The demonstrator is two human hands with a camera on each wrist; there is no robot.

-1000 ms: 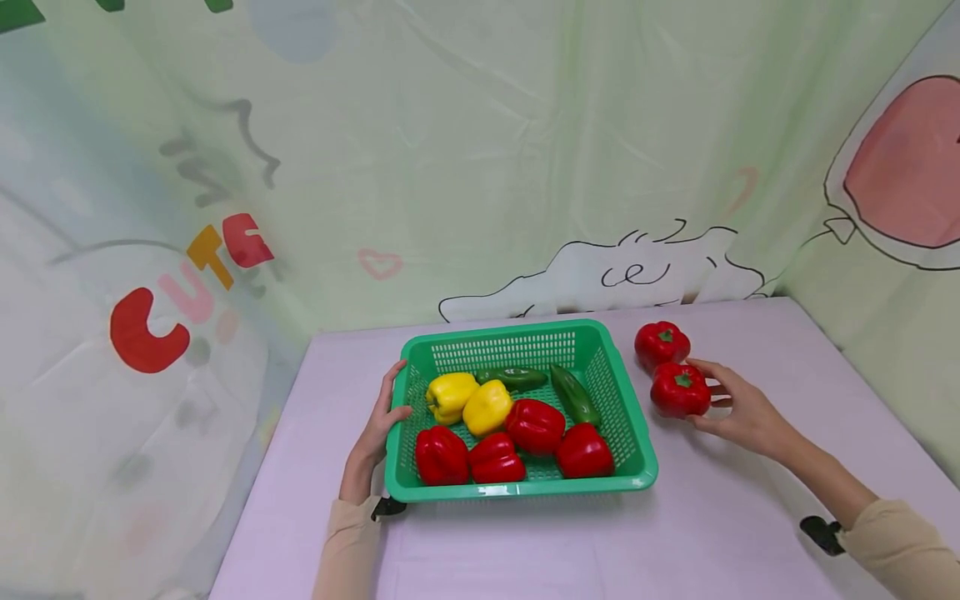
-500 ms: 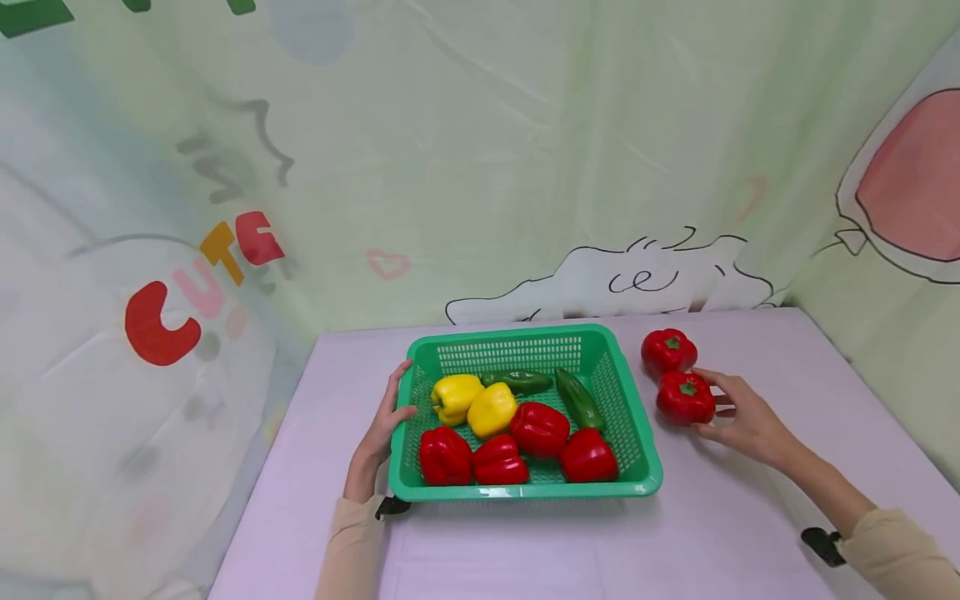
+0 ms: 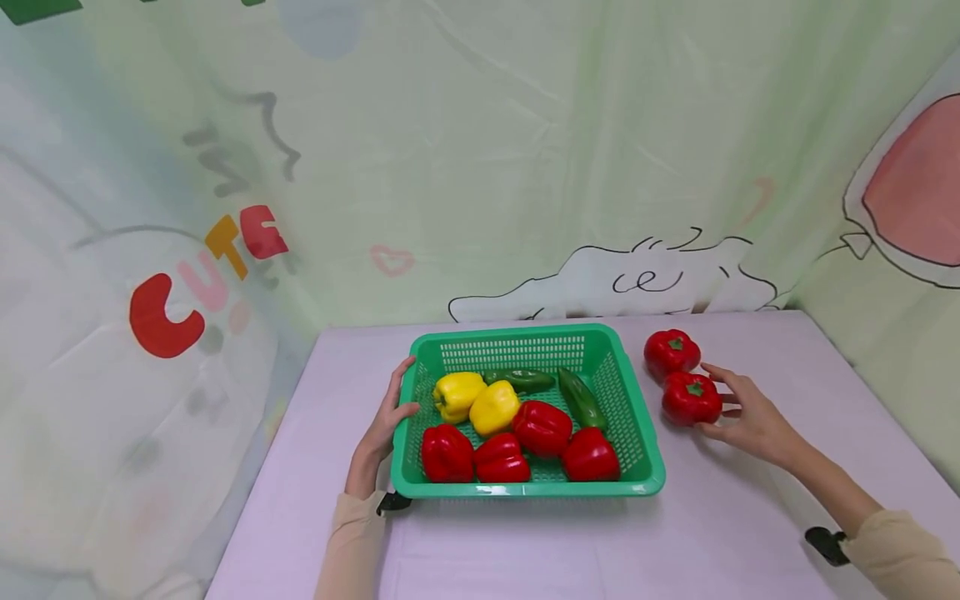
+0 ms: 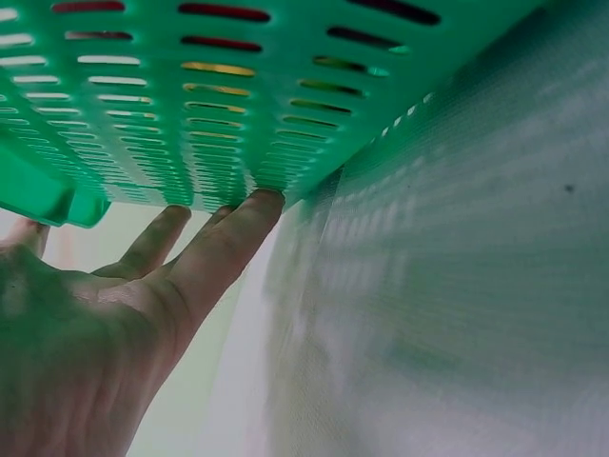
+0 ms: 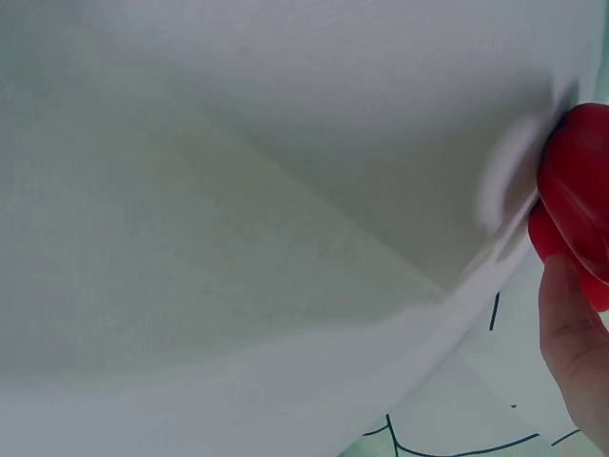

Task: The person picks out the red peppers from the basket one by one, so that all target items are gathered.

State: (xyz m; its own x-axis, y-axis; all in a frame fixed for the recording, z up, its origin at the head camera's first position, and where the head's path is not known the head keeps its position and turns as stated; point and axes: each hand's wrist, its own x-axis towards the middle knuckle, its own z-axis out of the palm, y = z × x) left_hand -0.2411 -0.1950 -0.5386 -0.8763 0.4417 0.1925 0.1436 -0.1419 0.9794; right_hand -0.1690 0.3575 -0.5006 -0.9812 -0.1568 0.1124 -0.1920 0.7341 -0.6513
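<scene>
A green plastic basket (image 3: pixel 528 490) stands on the table, holding red bell peppers (image 3: pixel 542 428), two yellow bell peppers (image 3: pixel 494 408) and two long green peppers (image 3: pixel 581 398). My left hand (image 3: pixel 384 423) grips its left side, thumb over the rim. In the left wrist view the fingers (image 4: pixel 224 249) lie against the slotted outer wall. To the right of the basket, my right hand (image 3: pixel 753 418) holds a red bell pepper (image 3: pixel 691 399) between thumb and fingers, stem up. Another red bell pepper (image 3: pixel 672 354) sits right behind it. The right wrist view catches only part of the red peppers.
A pale lilac cloth covers the table (image 3: pixel 495 550). Behind it hangs a light green printed curtain (image 3: pixel 480 167), which also runs along both sides. The table's back edge lies just behind the basket.
The head view has shifted slightly, so everything sits a little further right in it. Both hands, the basket and the peppers keep nearly the same places relative to each other.
</scene>
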